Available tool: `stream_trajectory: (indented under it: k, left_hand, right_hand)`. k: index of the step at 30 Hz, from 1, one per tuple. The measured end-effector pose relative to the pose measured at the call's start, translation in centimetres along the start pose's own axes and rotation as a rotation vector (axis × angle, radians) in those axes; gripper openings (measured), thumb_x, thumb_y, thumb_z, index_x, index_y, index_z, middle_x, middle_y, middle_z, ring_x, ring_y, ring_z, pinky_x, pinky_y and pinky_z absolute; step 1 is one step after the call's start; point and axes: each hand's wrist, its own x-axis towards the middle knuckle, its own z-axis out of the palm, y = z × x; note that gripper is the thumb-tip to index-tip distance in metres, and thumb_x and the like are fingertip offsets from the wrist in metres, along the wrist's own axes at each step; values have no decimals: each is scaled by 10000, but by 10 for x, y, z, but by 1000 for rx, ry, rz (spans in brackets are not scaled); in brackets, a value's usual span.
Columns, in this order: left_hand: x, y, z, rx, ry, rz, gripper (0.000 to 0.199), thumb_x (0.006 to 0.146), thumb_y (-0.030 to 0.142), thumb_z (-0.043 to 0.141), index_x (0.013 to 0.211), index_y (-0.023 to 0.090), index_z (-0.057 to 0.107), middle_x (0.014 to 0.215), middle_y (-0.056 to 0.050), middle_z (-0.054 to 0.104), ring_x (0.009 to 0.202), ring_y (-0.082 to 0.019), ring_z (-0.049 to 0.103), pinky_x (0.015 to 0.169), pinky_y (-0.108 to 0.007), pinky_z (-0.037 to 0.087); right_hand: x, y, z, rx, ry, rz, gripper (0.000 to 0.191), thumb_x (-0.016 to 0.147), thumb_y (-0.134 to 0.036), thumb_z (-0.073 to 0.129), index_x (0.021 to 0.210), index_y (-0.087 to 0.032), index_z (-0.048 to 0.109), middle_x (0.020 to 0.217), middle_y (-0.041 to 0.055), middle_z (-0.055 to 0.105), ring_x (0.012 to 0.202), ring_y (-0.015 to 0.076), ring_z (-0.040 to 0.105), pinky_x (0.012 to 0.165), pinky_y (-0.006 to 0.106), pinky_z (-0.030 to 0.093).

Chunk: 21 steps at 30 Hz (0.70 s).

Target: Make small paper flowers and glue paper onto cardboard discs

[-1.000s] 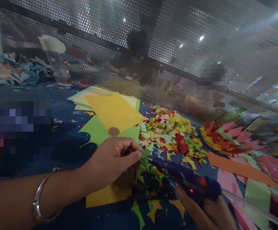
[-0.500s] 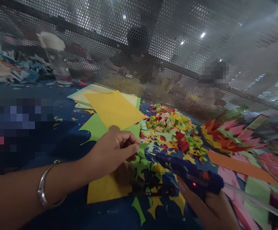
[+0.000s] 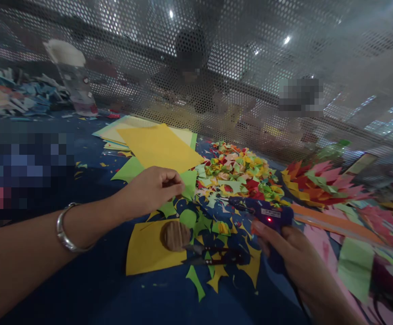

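My left hand (image 3: 155,189), with a silver bangle at the wrist, hangs over the green paper with its fingers pinched together; what they hold, if anything, is too small to name. My right hand (image 3: 284,239) is wrapped round a dark blue glue gun (image 3: 272,214), its red light on and its nozzle pointing left. Below my left hand, a round brown disc (image 3: 176,235) rests on a yellow sheet (image 3: 145,253). Black scissors (image 3: 216,256) lie beside it, blades toward the disc. A yellow sheet (image 3: 159,146) lies on stacked paper behind.
Colourful paper scraps (image 3: 240,174) are heaped at the centre. Layered paper flowers (image 3: 321,185) and an orange strip (image 3: 335,221) lie at the right. A clear cup (image 3: 77,85) stands back left. A perforated metal screen (image 3: 230,58) rises behind, with people beyond it.
My left hand has moved left and up, uncovering the brown disc. The glue gun has shifted up and right, turning more level, and the scissors are now more visible.
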Motion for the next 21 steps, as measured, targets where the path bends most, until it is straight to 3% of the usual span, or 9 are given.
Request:
stream_trajectory:
  k: [3, 7, 11, 15, 21]
  left_hand:
    - [1, -3, -5, 221, -42, 78, 222, 795, 367, 600, 700, 184, 683, 631, 2, 661, 545, -117, 514, 503, -218, 321]
    - [3, -9, -11, 369, -128, 83, 212, 774, 346, 585, 673, 195, 695, 637, -12, 677, 572, -141, 541, 527, -239, 322]
    - [4, -14, -12, 483, -59, 142, 170, 768, 299, 584, 743, 210, 726, 748, -39, 703, 639, -171, 568, 579, -272, 356]
    - [-2, -12, -2, 534, 8, 354, 231, 810, 247, 561, 931, 192, 750, 941, -98, 660, 938, -261, 568, 802, -359, 424]
    - [-13, -11, 17, 563, -140, 459, 232, 829, 259, 585, 1006, 195, 721, 1073, -110, 595, 1041, -302, 467, 903, -460, 393]
  right_hand:
    - [5, -1, 1, -2, -37, 58, 564, 786, -662, 600, 485, -204, 469, 496, -14, 451, 490, 123, 406, 475, 248, 333]
    - [9, 0, 0, -17, -55, 83, 533, 766, -642, 621, 491, -207, 482, 467, -28, 439, 464, 123, 402, 459, 252, 318]
    - [11, -1, -1, -39, -69, 110, 526, 765, -638, 615, 491, -207, 489, 455, -32, 444, 439, 116, 398, 454, 251, 299]
    - [15, 2, -4, -102, -78, 86, 537, 786, -641, 600, 494, -201, 507, 468, -29, 447, 466, 123, 410, 477, 253, 309]
    - [18, 9, -7, -152, -126, 47, 589, 831, -667, 550, 500, -180, 529, 487, -27, 440, 481, 111, 391, 476, 253, 277]
